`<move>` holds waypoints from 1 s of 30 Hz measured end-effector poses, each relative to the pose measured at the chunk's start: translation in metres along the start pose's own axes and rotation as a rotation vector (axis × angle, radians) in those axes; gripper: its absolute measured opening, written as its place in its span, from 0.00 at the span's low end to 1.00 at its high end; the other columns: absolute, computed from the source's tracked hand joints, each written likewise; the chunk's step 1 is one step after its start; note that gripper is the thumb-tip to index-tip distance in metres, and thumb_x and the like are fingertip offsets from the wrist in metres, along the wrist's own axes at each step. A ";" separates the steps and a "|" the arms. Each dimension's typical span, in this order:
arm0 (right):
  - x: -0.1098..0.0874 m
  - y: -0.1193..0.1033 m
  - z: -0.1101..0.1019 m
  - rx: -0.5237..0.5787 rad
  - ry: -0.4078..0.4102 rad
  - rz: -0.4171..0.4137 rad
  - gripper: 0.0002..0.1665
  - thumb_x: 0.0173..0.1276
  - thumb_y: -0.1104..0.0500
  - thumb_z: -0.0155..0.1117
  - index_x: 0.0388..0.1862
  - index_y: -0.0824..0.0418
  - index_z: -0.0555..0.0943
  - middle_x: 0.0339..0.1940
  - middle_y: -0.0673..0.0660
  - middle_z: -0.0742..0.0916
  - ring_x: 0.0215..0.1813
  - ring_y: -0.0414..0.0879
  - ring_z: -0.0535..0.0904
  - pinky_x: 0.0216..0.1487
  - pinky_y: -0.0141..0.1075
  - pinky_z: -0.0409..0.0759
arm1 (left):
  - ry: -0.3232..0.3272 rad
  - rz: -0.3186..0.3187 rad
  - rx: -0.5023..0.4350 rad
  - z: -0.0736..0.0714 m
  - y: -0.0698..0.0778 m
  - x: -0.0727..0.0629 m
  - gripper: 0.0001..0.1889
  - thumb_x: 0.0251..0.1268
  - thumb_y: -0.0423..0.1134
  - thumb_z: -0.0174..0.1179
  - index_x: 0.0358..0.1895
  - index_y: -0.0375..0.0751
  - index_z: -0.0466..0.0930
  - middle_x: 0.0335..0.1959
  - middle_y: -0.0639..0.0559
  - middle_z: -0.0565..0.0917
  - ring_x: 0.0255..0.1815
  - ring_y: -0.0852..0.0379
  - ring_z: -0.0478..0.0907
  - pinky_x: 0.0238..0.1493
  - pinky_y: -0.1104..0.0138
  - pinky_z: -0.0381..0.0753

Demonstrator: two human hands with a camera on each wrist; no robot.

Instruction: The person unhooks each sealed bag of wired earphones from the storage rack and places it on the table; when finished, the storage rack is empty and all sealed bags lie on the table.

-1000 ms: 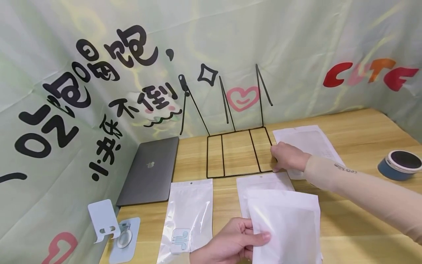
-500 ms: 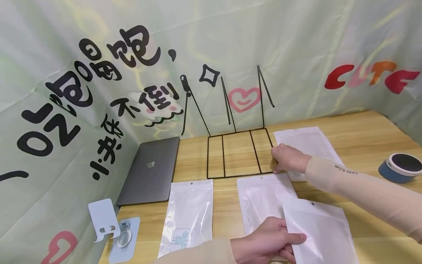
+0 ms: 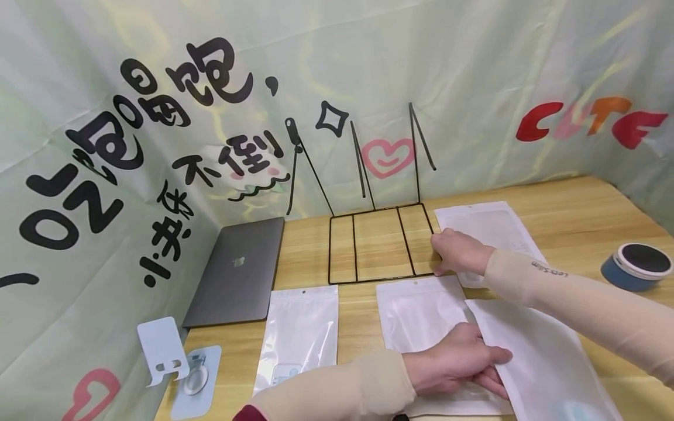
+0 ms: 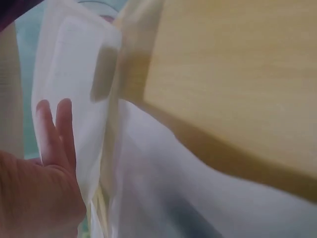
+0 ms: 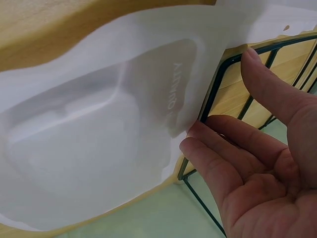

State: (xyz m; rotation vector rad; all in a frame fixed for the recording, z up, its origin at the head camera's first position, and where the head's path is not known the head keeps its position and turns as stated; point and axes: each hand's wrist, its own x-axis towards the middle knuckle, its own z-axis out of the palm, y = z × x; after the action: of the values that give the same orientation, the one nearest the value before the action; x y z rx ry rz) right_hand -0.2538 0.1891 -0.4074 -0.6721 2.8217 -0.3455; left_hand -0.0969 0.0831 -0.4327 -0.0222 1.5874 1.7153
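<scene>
My left hand (image 3: 458, 359) pinches the edge of a white pouch (image 3: 547, 356) between thumb and fingers, its near end cut off by the frame. Beneath that hand a second white pouch (image 3: 418, 307) lies flat. In the left wrist view two fingers (image 4: 63, 134) extend against a white pouch. At the near right corner of a black wire rack (image 3: 355, 248), my right hand (image 3: 463, 251) holds the frame, as the right wrist view shows with the bars between thumb (image 5: 262, 79) and fingers. Another white pouch (image 3: 487, 225) lies flat beside the rack, partly behind this hand.
A grey laptop (image 3: 234, 272) lies closed at the left. A light blue stand (image 3: 163, 351) and a white pouch (image 3: 302, 327) are nearer. At the right sits a blue round container (image 3: 634, 266) with a dark top. A printed curtain (image 3: 474, 70) encloses the back.
My left hand has moved right and slightly up with its pouch, uncovering more of the flat pouch below. My right hand and the rack have stayed put.
</scene>
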 end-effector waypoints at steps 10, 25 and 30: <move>0.001 -0.003 -0.001 -0.001 -0.011 0.009 0.19 0.56 0.58 0.79 0.31 0.64 0.75 0.27 0.54 0.75 0.34 0.50 0.72 0.35 0.42 0.74 | 0.015 -0.068 0.044 0.018 -0.005 0.012 0.04 0.63 0.23 0.58 0.33 0.33 0.73 0.20 0.25 0.80 0.37 0.21 0.78 0.34 0.52 0.83; 0.001 -0.001 0.001 0.004 -0.015 0.012 0.18 0.57 0.59 0.78 0.31 0.64 0.76 0.27 0.53 0.76 0.34 0.50 0.72 0.37 0.43 0.74 | 0.035 -0.098 -0.019 0.023 -0.014 0.003 0.02 0.58 0.23 0.53 0.33 0.28 0.73 0.22 0.26 0.81 0.38 0.23 0.80 0.36 0.48 0.83; -0.001 0.001 0.001 0.010 -0.019 0.026 0.19 0.57 0.59 0.78 0.31 0.65 0.75 0.27 0.54 0.75 0.33 0.50 0.71 0.35 0.42 0.73 | 0.001 -0.103 -0.032 0.024 -0.010 -0.005 0.02 0.60 0.24 0.55 0.35 0.30 0.73 0.24 0.31 0.81 0.38 0.26 0.81 0.37 0.48 0.83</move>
State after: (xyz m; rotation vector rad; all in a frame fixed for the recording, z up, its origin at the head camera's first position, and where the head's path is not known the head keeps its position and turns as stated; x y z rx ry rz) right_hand -0.2533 0.1902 -0.4087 -0.6322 2.8065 -0.3471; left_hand -0.0765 0.1004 -0.4329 -0.1190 1.5331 1.6611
